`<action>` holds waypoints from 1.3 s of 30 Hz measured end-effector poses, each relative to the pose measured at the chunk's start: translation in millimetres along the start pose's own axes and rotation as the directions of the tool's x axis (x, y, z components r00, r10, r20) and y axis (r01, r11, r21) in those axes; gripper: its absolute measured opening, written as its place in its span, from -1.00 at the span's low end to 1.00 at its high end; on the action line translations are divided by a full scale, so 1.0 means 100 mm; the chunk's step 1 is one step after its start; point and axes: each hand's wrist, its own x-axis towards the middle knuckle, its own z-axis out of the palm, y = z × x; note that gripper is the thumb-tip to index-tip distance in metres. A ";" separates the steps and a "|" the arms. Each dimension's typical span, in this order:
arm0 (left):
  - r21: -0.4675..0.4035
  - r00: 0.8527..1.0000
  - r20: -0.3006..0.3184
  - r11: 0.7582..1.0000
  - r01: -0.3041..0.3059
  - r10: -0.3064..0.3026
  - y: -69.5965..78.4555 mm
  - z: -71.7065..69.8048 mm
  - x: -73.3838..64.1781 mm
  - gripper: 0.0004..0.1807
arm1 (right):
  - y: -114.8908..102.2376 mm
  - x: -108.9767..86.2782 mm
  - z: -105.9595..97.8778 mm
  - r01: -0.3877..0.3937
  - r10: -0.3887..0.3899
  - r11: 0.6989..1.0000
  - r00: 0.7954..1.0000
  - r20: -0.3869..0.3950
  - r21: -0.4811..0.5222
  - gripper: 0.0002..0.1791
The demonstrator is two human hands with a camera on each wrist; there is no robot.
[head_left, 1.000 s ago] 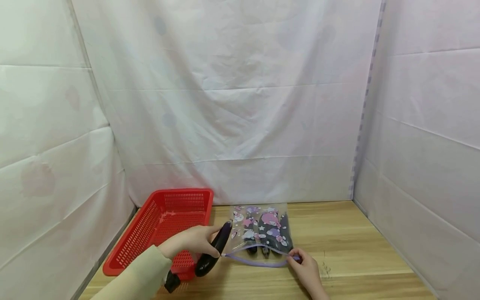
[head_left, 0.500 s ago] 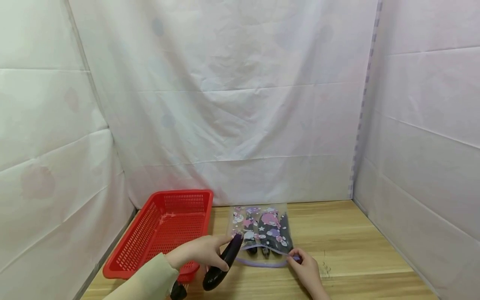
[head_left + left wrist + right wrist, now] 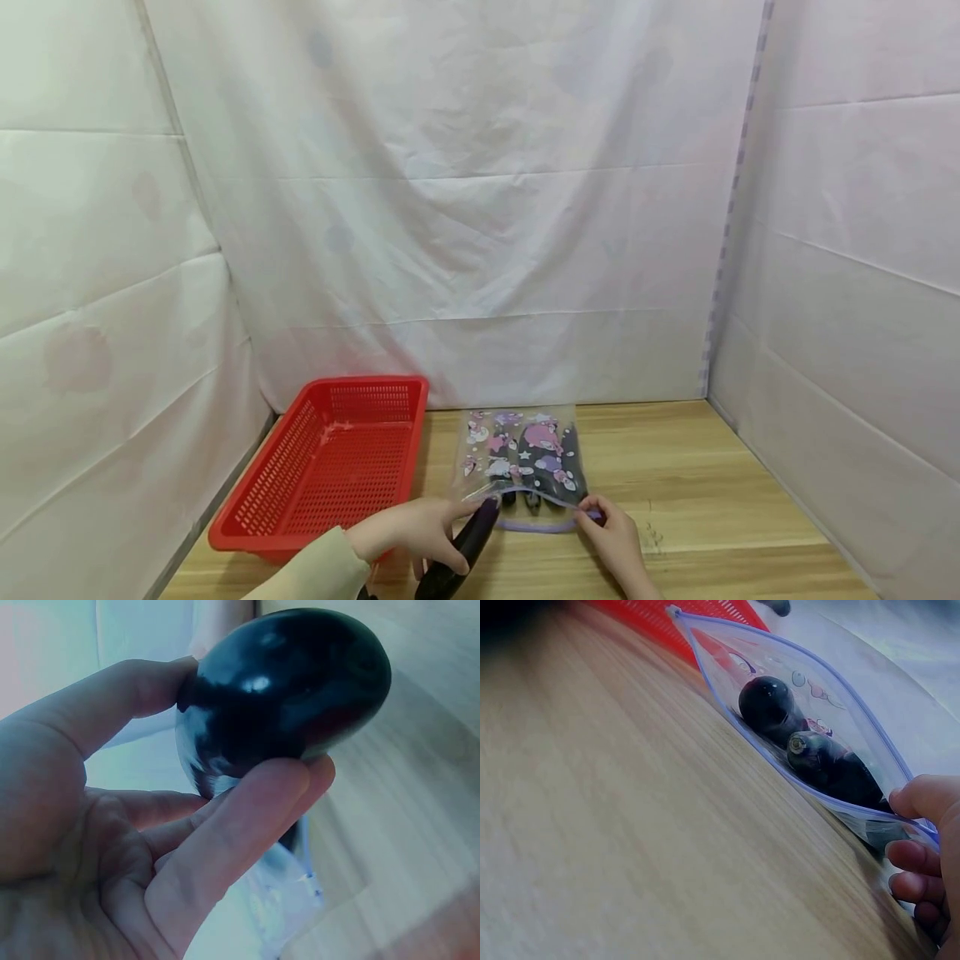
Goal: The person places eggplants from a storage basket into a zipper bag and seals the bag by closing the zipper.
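Wooden tabletop [image 3: 712,517] below, left grip [image 3: 418,530] holds eggplant [image 3: 477,532].

Setting: makeshift, booth-like; 3 pale cloth walls [image 3: 480,250] back and flank a wood-grain worktop [image 3: 712,500]. Home or workplace: cannot tell.

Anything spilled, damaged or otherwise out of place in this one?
One small thing: thin dark marks on the wooden table, just right of the right hand, stand out from the pale grain; scuffs or stains, I can't tell. Nothing looks spilled: the red basket sits upright, and dark eggplants lie inside the zip bag.
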 end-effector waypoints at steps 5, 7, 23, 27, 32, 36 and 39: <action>-0.032 1.000 0.012 0.999 -0.007 0.008 -0.06 0.05 0.02 -0.08 | -0.01 0.01 -0.01 0.008 -0.008 1.000 1.000 -0.003 0.000 -0.87; -0.028 1.000 -0.004 1.000 -0.005 0.005 -0.09 0.07 0.04 -0.08 | -0.01 0.01 -0.01 0.010 -0.010 1.000 1.000 -0.006 -0.001 -0.88; -0.018 0.996 -0.073 0.999 0.042 -0.044 -0.22 0.15 0.19 -0.10 | -0.02 0.00 -0.02 -0.009 0.009 1.000 1.000 0.004 0.004 -0.86; 0.008 0.992 -0.105 0.998 0.065 -0.063 -0.22 0.15 0.24 -0.11 | -0.02 0.01 -0.01 -0.013 0.012 1.000 1.000 0.006 0.006 -0.85; 0.048 0.985 -0.168 0.998 0.049 -0.040 -0.25 0.18 0.29 -0.10 | -0.01 0.02 0.00 -0.010 0.010 1.000 1.000 -0.003 0.005 -0.85; 0.105 0.971 -0.240 0.994 0.016 0.010 -0.28 0.23 0.33 -0.14 | -0.01 0.01 0.00 -0.012 0.012 1.000 1.000 -0.006 0.009 -0.86; 0.155 0.956 -0.288 0.988 -0.007 0.052 -0.31 0.25 0.36 -0.32 | -0.03 0.00 -0.01 -0.017 0.017 1.000 1.000 0.000 0.016 -0.86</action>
